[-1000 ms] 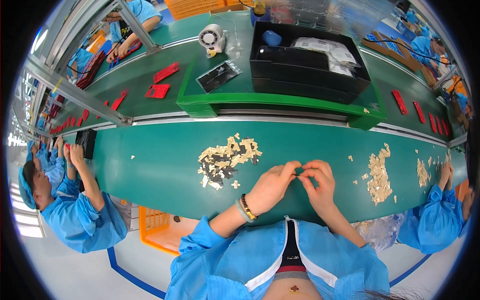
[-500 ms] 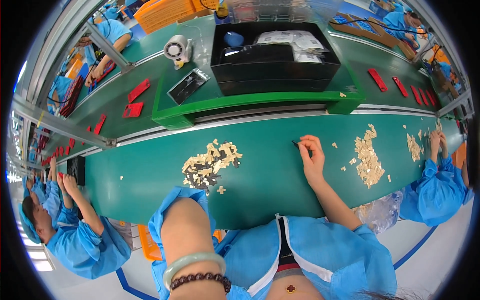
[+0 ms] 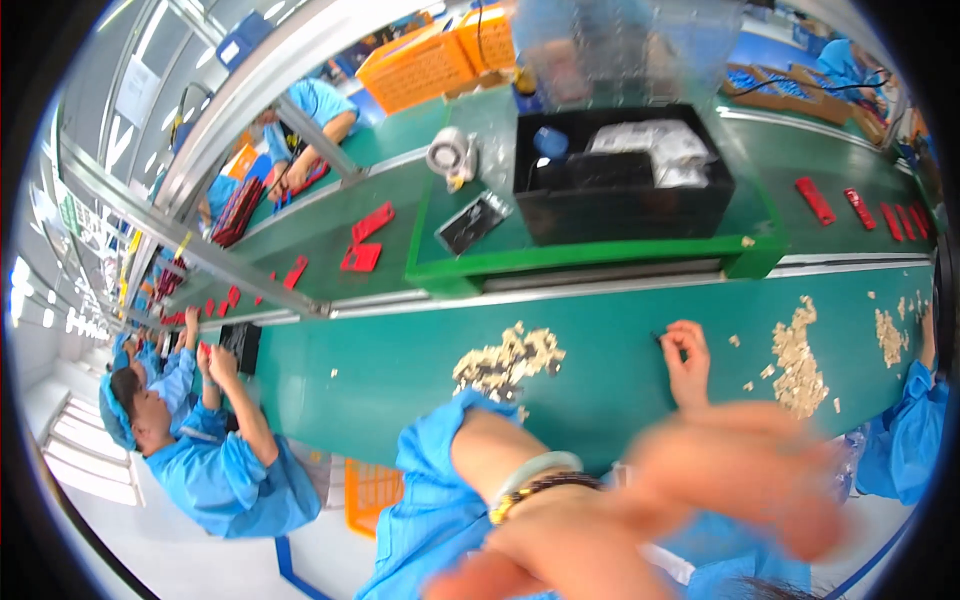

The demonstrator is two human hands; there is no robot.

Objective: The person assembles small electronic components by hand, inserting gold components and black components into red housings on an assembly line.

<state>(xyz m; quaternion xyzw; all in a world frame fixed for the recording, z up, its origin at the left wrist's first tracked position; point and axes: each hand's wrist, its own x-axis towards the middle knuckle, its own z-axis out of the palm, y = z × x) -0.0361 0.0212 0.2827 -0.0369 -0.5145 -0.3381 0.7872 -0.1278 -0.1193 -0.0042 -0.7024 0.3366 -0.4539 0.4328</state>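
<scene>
My left hand (image 3: 700,490) is raised close to the camera, over my chest. Motion smears its fingers, so what they hold, if anything, cannot be made out. A pale green bangle (image 3: 545,465) and a dark bead bracelet circle that wrist. Over the green worktop (image 3: 590,370), my right hand (image 3: 688,365) pinches a small black piece (image 3: 659,341) between thumb and fingertips. To its left lies a heap of small cream and black pieces (image 3: 507,362). Another heap, of cream pieces (image 3: 798,365), lies to its right, with a few scattered near it.
Beyond the worktop, a green-edged stand (image 3: 600,262) carries a black bin (image 3: 625,205) with white packets, and a small white fan (image 3: 450,152). Red phone-case-like parts (image 3: 362,257) lie on the belt behind. Co-workers in blue sit left (image 3: 225,475) and right. An orange crate (image 3: 372,495) is below.
My left hand has come into view, blurred, near the camera. The whole view has shifted and tilted, so the worktop appears farther right. My right hand still pinches the black piece.
</scene>
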